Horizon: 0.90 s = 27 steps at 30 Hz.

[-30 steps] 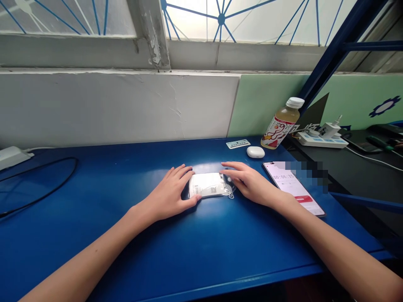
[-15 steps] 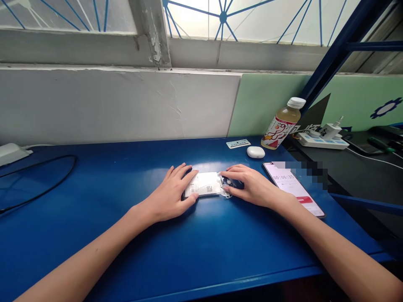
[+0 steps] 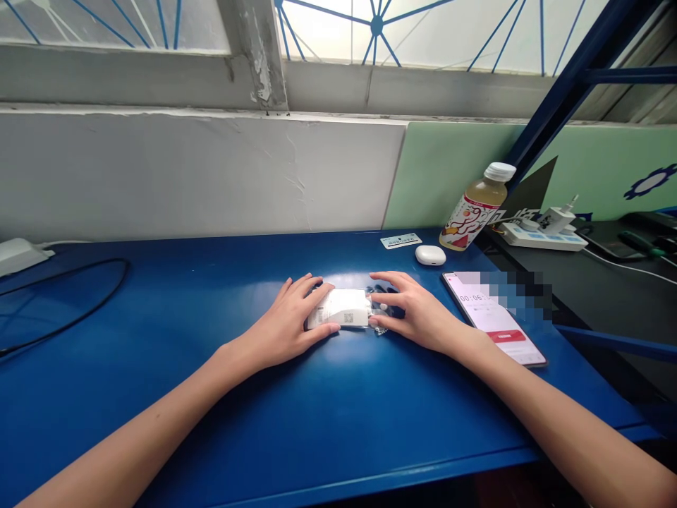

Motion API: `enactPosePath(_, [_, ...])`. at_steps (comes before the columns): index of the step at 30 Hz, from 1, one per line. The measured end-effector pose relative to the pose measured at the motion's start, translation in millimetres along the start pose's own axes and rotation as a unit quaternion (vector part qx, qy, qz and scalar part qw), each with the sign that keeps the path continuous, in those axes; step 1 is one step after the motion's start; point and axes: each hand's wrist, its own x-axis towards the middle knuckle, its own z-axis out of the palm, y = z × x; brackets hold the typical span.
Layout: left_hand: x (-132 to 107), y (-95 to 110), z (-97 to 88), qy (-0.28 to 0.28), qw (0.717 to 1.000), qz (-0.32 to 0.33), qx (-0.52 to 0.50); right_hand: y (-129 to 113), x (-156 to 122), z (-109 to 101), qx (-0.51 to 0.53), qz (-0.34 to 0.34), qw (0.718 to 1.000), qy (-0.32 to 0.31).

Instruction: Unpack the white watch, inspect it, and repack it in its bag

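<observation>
A flat white packet (image 3: pixel 346 307) with printed labels and a small square code lies on the blue desk, apparently in clear plastic. My left hand (image 3: pixel 290 317) grips its left end, with the thumb along the near edge and the fingers over the far side. At the packet's right end, crinkled clear plastic (image 3: pixel 381 329) sticks out. My right hand (image 3: pixel 415 310) is over this plastic, fingers spread apart, their tips at or just above it. Whether those fingertips press on the plastic is hard to see.
Right of my hands lies a phone (image 3: pixel 502 324) showing a timer. Behind it are a white earbud case (image 3: pixel 430 255), a small card (image 3: pixel 400 241) and a drink bottle (image 3: pixel 473 212). A power strip (image 3: pixel 544 236) is farther right; a black cable (image 3: pixel 119 282) curves at the left.
My right hand's fingers have spread wider and lifted off the plastic end somewhat. My left thumb has slid slightly right along the packet's near edge.
</observation>
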Motion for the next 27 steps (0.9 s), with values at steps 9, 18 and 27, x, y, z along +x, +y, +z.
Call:
enactPosePath(9, [0, 1, 2.7, 0.022, 1.000, -0.004, -0.012, -2, 0, -1, 0.034, 0.006, 0.999, 0.003])
enactPosePath(18, [2, 3, 0.9, 0.018, 1.000, -0.023, 0.005, 14, 0, -31, -0.023, -0.009, 0.999, -0.037])
enactPosePath(27, [0, 5, 1.1, 0.035, 0.999, -0.002, -0.014, 8, -4, -35, 0.004, 0.043, 0.997, -0.066])
